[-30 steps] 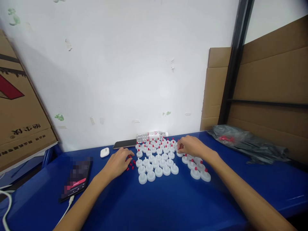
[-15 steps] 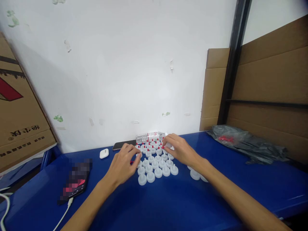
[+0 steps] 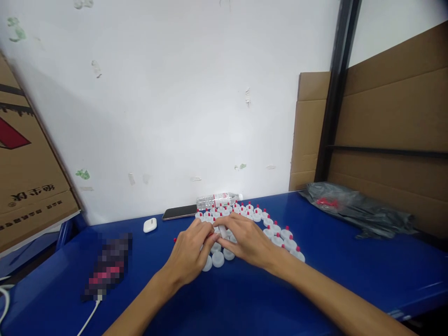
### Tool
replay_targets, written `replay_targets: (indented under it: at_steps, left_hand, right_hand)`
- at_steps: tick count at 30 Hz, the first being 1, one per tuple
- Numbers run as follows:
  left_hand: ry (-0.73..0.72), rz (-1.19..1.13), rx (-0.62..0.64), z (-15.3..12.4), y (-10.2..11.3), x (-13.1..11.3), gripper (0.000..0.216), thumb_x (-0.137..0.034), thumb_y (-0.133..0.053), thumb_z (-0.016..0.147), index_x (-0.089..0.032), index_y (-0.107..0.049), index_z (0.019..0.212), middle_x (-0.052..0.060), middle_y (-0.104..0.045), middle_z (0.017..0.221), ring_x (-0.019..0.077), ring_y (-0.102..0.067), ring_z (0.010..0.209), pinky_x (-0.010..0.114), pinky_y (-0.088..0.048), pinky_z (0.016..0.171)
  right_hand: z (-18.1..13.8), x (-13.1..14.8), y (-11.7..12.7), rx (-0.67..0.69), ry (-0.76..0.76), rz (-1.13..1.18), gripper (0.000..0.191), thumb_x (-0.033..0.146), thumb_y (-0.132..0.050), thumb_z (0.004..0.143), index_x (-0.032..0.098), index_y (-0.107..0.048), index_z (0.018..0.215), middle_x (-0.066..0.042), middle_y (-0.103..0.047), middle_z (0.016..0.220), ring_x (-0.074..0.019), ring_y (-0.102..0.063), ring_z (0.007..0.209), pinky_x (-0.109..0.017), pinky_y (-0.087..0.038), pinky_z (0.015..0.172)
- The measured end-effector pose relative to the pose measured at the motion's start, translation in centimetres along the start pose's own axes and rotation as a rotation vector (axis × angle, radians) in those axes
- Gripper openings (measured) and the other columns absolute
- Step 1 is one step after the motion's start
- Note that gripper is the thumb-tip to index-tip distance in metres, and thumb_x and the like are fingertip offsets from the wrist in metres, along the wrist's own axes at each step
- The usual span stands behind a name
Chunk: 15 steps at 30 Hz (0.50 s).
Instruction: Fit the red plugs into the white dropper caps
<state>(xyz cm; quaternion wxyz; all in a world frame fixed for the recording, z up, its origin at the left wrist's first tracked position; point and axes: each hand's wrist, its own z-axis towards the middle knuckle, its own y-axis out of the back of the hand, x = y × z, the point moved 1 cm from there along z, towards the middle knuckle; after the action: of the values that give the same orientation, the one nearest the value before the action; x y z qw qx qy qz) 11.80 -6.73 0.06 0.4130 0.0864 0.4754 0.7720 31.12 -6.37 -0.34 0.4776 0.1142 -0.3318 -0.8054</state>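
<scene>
My left hand (image 3: 192, 247) and my right hand (image 3: 245, 238) meet over a group of white nozzle caps. Between the thumb and fingers of my right hand is a white nozzle cap (image 3: 223, 230), partly covered. My left fingers are pinched beside it, with a bit of red showing at their tips that looks like a small red tip cover. Plain white caps (image 3: 217, 259) lie below and behind my hands. Behind and to the right, several white caps with red tips (image 3: 290, 243) stand upright on the blue table (image 3: 224, 303).
A clear water bottle (image 3: 220, 200) lies along the wall beside a dark phone (image 3: 179, 212). A white earbud case (image 3: 150, 225) sits left of it. A blurred-out device with a white cable (image 3: 89, 317) is farther left. A grey plastic bag (image 3: 360, 212) holding red pieces lies at right.
My hands have come together over the caps. My right hand has moved left and toward me, and now grips a white cap. My left fingers have closed.
</scene>
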Motion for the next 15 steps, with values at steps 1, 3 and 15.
replay_targets:
  at_steps: [1,3,15]
  left_hand:
    - [0.01,-0.037,0.006,0.1,0.0,0.1,0.029,-0.036,-0.036,0.102,-0.02,-0.054,0.085,0.001,-0.055,0.078,0.018,-0.048,0.076,0.03,-0.034,0.066]
    - [0.049,-0.168,0.023,0.5,-0.2,0.2,0.034,-0.039,-0.035,0.102,-0.02,-0.057,0.084,0.001,-0.055,0.077,0.017,-0.047,0.074,0.029,-0.034,0.067]
    - [0.429,-0.795,-0.038,1.0,1.0,5.3,0.046,-0.059,-0.039,0.093,-0.022,-0.037,0.065,-0.007,-0.029,0.054,0.0092,-0.025,0.045,0.023,-0.028,0.045]
  right_hand:
    - [0.0,-0.2,0.0,0.003,-0.002,-0.039,0.029,0.026,-0.063,0.092,0.022,-0.054,0.12,-0.006,-0.066,0.096,-0.0205,-0.06,0.091,-0.033,-0.049,0.081]
    - [0.1,-0.4,-0.1,-0.005,-0.009,-0.108,0.027,0.034,-0.066,0.09,0.023,-0.059,0.114,-0.003,-0.064,0.084,-0.0199,-0.059,0.082,-0.033,-0.047,0.077]
    - [-0.1,-6.6,5.5,-0.134,-0.488,-0.173,0.013,0.034,-0.06,0.091,0.023,-0.065,0.098,-0.003,-0.071,0.089,-0.0187,-0.064,0.075,-0.029,-0.046,0.071]
